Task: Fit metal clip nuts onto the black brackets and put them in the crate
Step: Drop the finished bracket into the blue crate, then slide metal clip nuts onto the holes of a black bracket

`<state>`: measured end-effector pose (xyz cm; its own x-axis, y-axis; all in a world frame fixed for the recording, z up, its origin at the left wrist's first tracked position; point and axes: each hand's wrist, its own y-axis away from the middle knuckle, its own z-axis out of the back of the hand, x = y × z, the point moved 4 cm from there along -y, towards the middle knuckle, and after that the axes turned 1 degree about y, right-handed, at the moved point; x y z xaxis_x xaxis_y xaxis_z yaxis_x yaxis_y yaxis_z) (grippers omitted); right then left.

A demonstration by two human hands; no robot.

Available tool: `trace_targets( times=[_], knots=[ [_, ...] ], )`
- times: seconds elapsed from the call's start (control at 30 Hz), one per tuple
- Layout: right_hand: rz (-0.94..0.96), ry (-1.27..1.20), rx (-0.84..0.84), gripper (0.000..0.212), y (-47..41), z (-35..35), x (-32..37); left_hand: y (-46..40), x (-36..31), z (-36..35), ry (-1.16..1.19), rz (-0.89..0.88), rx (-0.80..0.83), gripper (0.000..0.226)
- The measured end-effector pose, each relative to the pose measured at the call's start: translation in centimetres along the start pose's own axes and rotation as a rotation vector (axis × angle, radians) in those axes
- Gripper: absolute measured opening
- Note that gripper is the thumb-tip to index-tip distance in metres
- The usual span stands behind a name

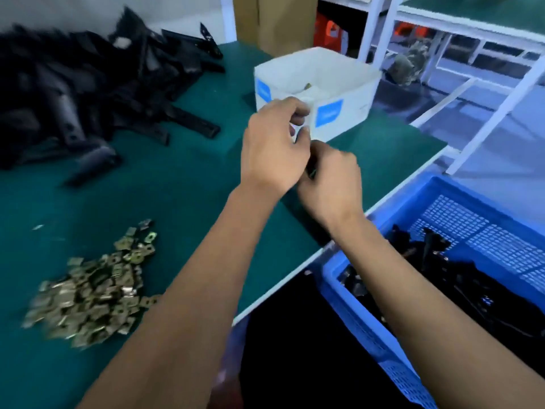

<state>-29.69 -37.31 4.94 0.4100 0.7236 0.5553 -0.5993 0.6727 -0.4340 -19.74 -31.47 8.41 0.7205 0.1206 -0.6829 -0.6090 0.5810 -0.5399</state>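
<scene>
Black brackets [88, 93] lie in a large loose heap on the far left of the green tabletop [182, 178], some spilling toward the middle. Metal clip nuts [88, 293], brassy and small, sit in a pile on the near left of the same tabletop, well apart from the bracket heap. Off the tabletop's right edge stands the blue crate [442, 202], with perforated walls and a number of black parts already lying in its bottom.

Both hands meet above the middle of the tabletop, just in front of a white carton [342, 119] with blue labels. The left hand [274, 149] has its fingers curled, thumb and forefinger drawn together at the top. The right hand [333, 184] is also curled, knuckles up, pressed close against the left. A small dark and metallic sliver shows in the gap between the two hands, but it is too hidden and blurred to say which piece it is, or which grip has hold of it. Neither grip's hold can be told for certain.

Behind the tabletop stand a brown cardboard box [277, 22] and white shelving [472, 39].
</scene>
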Motion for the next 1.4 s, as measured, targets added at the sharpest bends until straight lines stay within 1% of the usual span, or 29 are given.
trace_targets(
  times=[0.07, 0.1, 0.13, 0.17, 0.23, 0.33, 0.4, 0.43, 0.47, 0.5, 0.53, 0.6, 0.63, 0.73, 0.8, 0.87, 0.93, 0.97, 1.0, 1.03, 1.07, 1.1, 1.13, 1.17, 1.2, 1.23, 1.3, 1.33, 1.4],
  knots=[
    [0.06, -0.067, 0.155, 0.013, -1.0, -3.8, 4.5, 0.5, 3.2, 5.0, -0.066, 0.04, -0.089, 0.024],
    [0.086, -0.08, 0.236, 0.01, -1.4, -5.9, 6.6, 1.0, 4.8, 7.7, -0.097, 0.072, -0.14, 0.023],
    [0.116, -0.065, 0.303, 0.005, -1.7, -8.0, 8.4, 1.5, 6.4, 10.3, -0.123, 0.115, -0.193, 0.021],
    [0.156, -0.048, 0.352, 0.007, -2.0, -10.1, 10.4, 2.2, 8.0, 13.1, -0.156, 0.167, -0.252, 0.02],
    [0.285, -0.026, 0.418, 0.029, -1.8, -14.3, 14.8, 4.4, 11.5, 19.1, -0.224, 0.29, -0.387, 0.017],
    [0.447, 0.054, 0.425, 0.06, -0.9, -18.7, 20.0, 8.3, 15.9, 26.0, -0.302, 0.454, -0.536, 0.017],
    [0.51, 0.104, 0.431, 0.074, -0.5, -21.2, 22.9, 10.8, 18.3, 29.2, -0.342, 0.571, -0.617, 0.018],
    [0.522, 0.124, 0.448, 0.077, -0.5, -22.2, 24.0, 11.7, 19.1, 30.2, -0.335, 0.627, -0.663, 0.018],
    [0.529, 0.142, 0.475, 0.075, -0.4, -23.2, 25.0, 12.4, 19.9, 31.0, -0.301, 0.674, -0.72, 0.017],
    [0.532, 0.158, 0.497, 0.068, -0.4, -24.0, 25.7, 12.8, 20.4, 31.5, -0.245, 0.7, -0.777, 0.018],
    [0.527, 0.161, 0.503, 0.056, -0.3, -24.5, 26.3, 13.0, 20.8, 31.8, -0.192, 0.709, -0.82, 0.018],
    [0.499, 0.118, 0.463, 0.033, -0.5, -24.8, 26.7, 12.9, 21.3, 31.9, -0.112, 0.723, -0.85, 0.017],
    [0.486, 0.09, 0.439, 0.03, -0.7, -25.0, 26.7, 12.9, 21.6, 31.9, -0.074, 0.727, -0.857, 0.016],
    [0.459, -0.037, 0.385, 0.032, -1.1, -25.0, 26.0, 12.9, 21.8, 31.7, 0.037, 0.69, -0.873, 0.009],
    [0.439, -0.253, 0.348, 0.031, -1.4, -24.2, 25.8, 12.6, 21.9, 31.3, 0.201, 0.679, -0.815, 0.007],
    [0.519, -0.434, 0.364, 0.03, -1.4, -23.1, 26.5, 12.0, 22.0, 30.6, 0.444, 0.695, -0.677, 0.021],
    [0.679, -0.492, 0.478, 0.035, -0.7, -22.5, 27.8, 11.4, 21.9, 29.9, 0.629, 0.685, -0.551, 0.034],
    [0.754, -0.492, 0.54, 0.04, -0.2, -22.4, 28.5, 11.3, 21.8, 29.7, 0.682, 0.663, -0.519, 0.032],
    [0.797, -0.502, 0.588, 0.048, 0.2, -22.3, 28.9, 11.2, 21.8, 29.6, 0.71, 0.641, -0.516, 0.024],
    [0.791, -0.538, 0.618, 0.054, 0.4, -22.3, 29.1, 11.2, 21.8, 29.7, 0.72, 0.63, -0.542, 0.016],
    [0.742, -0.6, 0.628, 0.058, 0.5, -22.3, 29.1, 11.3, 21.9, 30.0, 0.713, 0.635, -0.592, 0.013],
    [0.691, -0.656, 0.615, 0.057, 0.5, -22.2, 29.0, 11.6, 22.1, 30.3, 0.696, 0.651, -0.66, 0.015],
    [0.652, -0.675, 0.582, 0.051, 0.5, -22.3, 28.9, 11.8, 22.3, 30.7, 0.678, 0.667, -0.735, 0.016],
    [0.635, -0.638, 0.545, 0.042, 0.4, -22.6, 28.8, 12.0, 22.5, 31.0, 0.658, 0.678, -0.807, 0.018],
    [0.635, -0.567, 0.544, 0.034, 0.4, -23.0, 28.7, 12.1, 22.6, 31.3, 0.635, 0.687, -0.873, 0.019],
    [0.647, -0.486, 0.593, 0.032, 0.4, -23.5, 28.6, 12.3, 22.8, 31.6, 0.618, 0.697, -0.935, 0.02],
    [0.718, -0.324, 0.772, 0.032, 1.0, -24.6, 28.6, 12.5, 23.4, 32.1, 0.618, 0.716, -1.031, 0.019],
    [0.769, -0.261, 0.835, 0.03, 1.3, -24.8, 28.6, 12.6, 23.6, 32.2, 0.61, 0.721, -1.048, 0.018],
    [0.818, -0.218, 0.862, 0.023, 1.8, -25.1, 28.8, 12.6, 23.7, 32.0, 0.536, 0.741, -1.028, 0.02]
  ],
)
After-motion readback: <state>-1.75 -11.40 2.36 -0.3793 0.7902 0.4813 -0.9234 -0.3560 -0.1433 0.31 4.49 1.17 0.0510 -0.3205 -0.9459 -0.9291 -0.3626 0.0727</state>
